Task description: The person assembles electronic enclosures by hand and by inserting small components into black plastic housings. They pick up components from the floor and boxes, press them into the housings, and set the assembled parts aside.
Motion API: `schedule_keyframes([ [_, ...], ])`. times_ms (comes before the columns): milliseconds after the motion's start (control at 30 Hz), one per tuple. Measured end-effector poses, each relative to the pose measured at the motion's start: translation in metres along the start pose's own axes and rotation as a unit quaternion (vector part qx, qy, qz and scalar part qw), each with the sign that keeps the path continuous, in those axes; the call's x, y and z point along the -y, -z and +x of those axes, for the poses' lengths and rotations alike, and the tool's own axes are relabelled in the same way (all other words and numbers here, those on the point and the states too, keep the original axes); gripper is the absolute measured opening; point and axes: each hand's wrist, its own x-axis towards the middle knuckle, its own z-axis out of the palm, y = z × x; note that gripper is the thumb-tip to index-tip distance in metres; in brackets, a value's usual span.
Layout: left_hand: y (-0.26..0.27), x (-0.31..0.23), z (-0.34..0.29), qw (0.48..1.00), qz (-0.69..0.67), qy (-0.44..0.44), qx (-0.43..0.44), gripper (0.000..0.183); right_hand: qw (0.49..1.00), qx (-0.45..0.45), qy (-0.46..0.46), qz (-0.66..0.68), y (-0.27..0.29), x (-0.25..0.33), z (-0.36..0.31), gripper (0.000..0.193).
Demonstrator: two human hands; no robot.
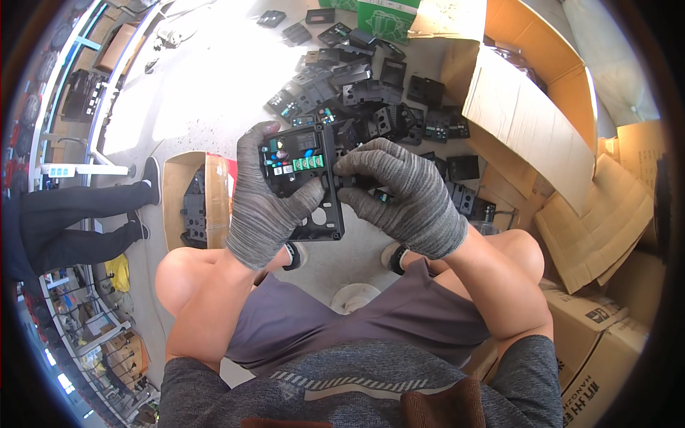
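Note:
My left hand [262, 196], in a grey knit glove, grips a black plastic housing [330, 222] from its left side, thumb laid across the front. Inside the housing sits a circuit board [285, 146] with green terminal blocks [308, 163] and small blue and white components. Round holes show in the lower part of the housing. My right hand [410, 192], gloved alike, is closed at the housing's right edge. Its thumb and fingers pinch a small black part [347, 182] there, mostly hidden by the fingers.
Many similar black housings [364, 93] lie heaped on the floor ahead. An open cardboard box [510, 100] stands at the right, with flattened cardboard [599, 214] nearer. Another box [173, 196] at the left holds black parts. A person's legs [85, 214] are at the far left, beside shelving.

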Motion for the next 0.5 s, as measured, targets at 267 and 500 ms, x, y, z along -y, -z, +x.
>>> schedule_keyframes([
  [267,0.0033,0.0003,-0.0025,0.999,0.027,-0.021,0.014,0.082,1.000,0.018,0.010,0.007,0.0028,-0.0037,0.0004,0.032],
  [500,0.0005,-0.0046,-0.0037,1.000,0.010,-0.017,0.018,0.083,1.000,-0.009,0.003,0.021,0.0004,-0.0019,-0.0029,0.029],
])
